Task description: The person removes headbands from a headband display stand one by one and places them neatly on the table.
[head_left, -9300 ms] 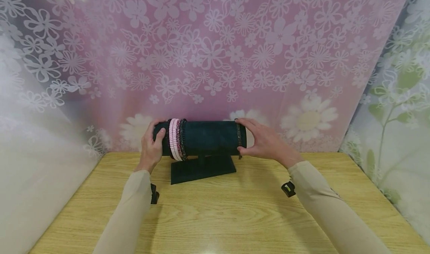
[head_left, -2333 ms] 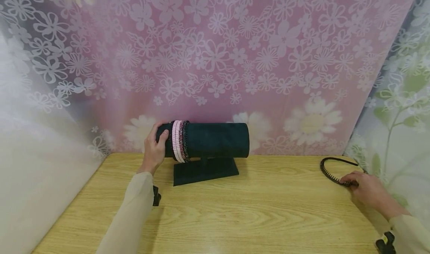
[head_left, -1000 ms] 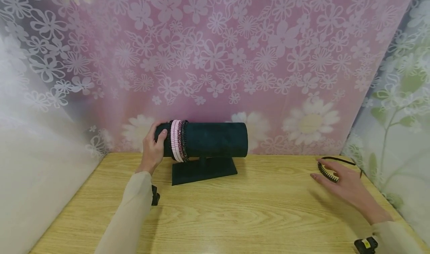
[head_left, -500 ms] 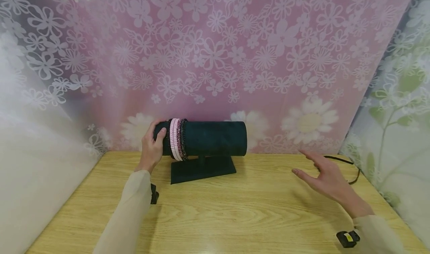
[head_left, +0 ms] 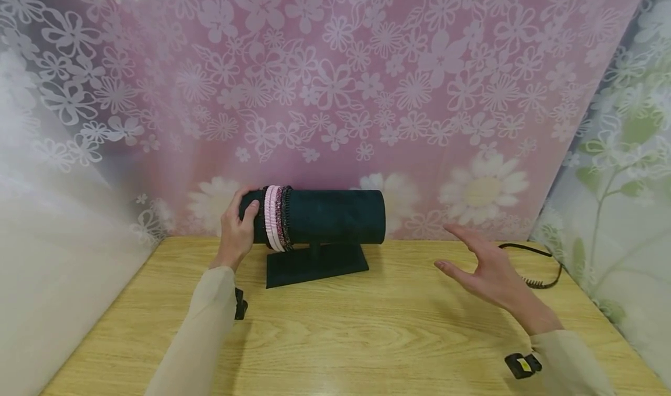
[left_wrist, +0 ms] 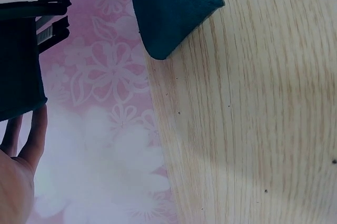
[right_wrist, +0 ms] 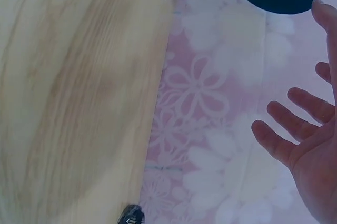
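A dark green velvet roll (head_left: 335,215) stands on a flat base (head_left: 317,266). My left hand (head_left: 236,230) grips its left end, thumb in front; in the left wrist view, fingers touch the end of the roll. Close to that hand, several headbands sit side by side round the roll: black, pink (head_left: 274,218), glittery dark pink and black toothed ones. My right hand (head_left: 490,273) hovers over the table, thumb and fingers spread, holding nothing. Behind it a black toothed headband (head_left: 560,271) lies on the table, partly hidden by the hand.
The wooden table (head_left: 335,332) ends at a pink floral curtain (head_left: 335,122) behind the stand. Pale floral sheets (head_left: 618,180) hang along both sides. A black camera mount (head_left: 521,365) is worn at each wrist.
The black toothed headband has gone from the roll's right end to the table at right. My right hand has let go of it and moved left. My left hand stays on the roll.
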### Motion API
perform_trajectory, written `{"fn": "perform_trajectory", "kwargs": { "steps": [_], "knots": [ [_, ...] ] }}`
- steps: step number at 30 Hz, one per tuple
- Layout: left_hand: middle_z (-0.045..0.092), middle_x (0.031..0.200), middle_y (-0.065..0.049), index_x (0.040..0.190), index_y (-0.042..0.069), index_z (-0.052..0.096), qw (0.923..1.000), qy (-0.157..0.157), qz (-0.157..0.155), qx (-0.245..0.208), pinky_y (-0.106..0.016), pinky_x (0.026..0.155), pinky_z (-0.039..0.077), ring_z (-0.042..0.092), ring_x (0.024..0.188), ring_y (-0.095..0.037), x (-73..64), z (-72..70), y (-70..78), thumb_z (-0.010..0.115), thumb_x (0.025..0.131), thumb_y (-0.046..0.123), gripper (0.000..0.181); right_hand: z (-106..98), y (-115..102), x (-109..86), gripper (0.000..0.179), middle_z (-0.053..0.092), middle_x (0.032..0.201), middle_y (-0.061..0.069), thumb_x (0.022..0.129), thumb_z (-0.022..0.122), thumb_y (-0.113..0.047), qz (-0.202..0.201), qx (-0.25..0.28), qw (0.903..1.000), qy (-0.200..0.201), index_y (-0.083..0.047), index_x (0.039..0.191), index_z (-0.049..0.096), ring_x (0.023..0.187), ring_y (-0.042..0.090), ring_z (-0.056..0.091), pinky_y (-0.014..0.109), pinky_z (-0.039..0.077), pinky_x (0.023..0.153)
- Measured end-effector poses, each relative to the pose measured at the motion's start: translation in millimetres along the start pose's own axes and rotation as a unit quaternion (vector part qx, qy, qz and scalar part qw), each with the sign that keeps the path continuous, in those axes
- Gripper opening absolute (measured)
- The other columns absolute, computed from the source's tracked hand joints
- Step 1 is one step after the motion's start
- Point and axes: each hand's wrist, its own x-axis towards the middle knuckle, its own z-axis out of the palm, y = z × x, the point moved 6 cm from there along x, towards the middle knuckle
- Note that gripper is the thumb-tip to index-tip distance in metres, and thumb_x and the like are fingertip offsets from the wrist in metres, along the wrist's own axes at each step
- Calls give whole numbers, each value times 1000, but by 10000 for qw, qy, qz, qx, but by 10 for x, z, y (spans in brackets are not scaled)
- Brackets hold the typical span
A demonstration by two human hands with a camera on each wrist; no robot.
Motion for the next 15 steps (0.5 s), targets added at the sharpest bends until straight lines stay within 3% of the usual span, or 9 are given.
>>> {"fn": "perform_trajectory", "kwargs": {
  "steps": [9, 15],
  "knots": [
    [59, 142, -11, 145, 10, 53, 10000, 0, 11, -25, -53, 107, 44, 59, 120, -30, -1, 10, -9, 47, 107, 32, 44, 9, -167, 124, 87, 56, 149, 18, 81, 86, -20, -312, 32, 9994, 129, -26, 157, 43, 131, 44, 55, 67, 44, 99],
    [59, 143, -11, 145, 12, 53, 10000, 18, -37, -11, -53, 108, 44, 59, 121, -30, 2, 9, -10, 47, 107, 31, 43, 44, -236, 231, 87, 54, 152, 16, 81, 87, -22, -309, 170, 9993, 76, -27, 157, 43, 137, 42, 51, 69, 41, 104]
  ]
}}
